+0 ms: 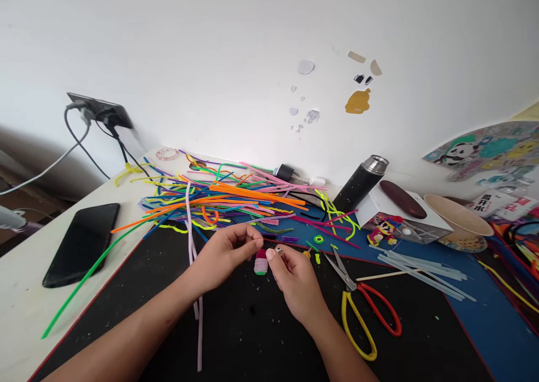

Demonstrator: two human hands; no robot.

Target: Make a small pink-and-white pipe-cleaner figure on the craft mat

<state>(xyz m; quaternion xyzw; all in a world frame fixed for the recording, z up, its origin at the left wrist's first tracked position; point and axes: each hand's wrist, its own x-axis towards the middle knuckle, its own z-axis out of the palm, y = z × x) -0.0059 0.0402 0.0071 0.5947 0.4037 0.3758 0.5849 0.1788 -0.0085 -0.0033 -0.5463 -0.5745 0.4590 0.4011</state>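
Observation:
My left hand is closed in a pinch over the black mat; what its fingertips hold, if anything, is too small to make out. My right hand is closed, thumb against fingers, with a small metallic bit showing at the fingertips. Between the two hands is a small fuzzy roll, crimson above, lavender below, with a green end. Whether either hand touches it I cannot tell. Lavender pipe cleaners pass beneath my left wrist. Scissors with one yellow and one red handle lie open right of my right hand.
A pile of coloured pipe cleaners spreads along the back. At left lies a phone. Toward the right are a black flask, a white box, a small figurine, a bowl and translucent glue sticks.

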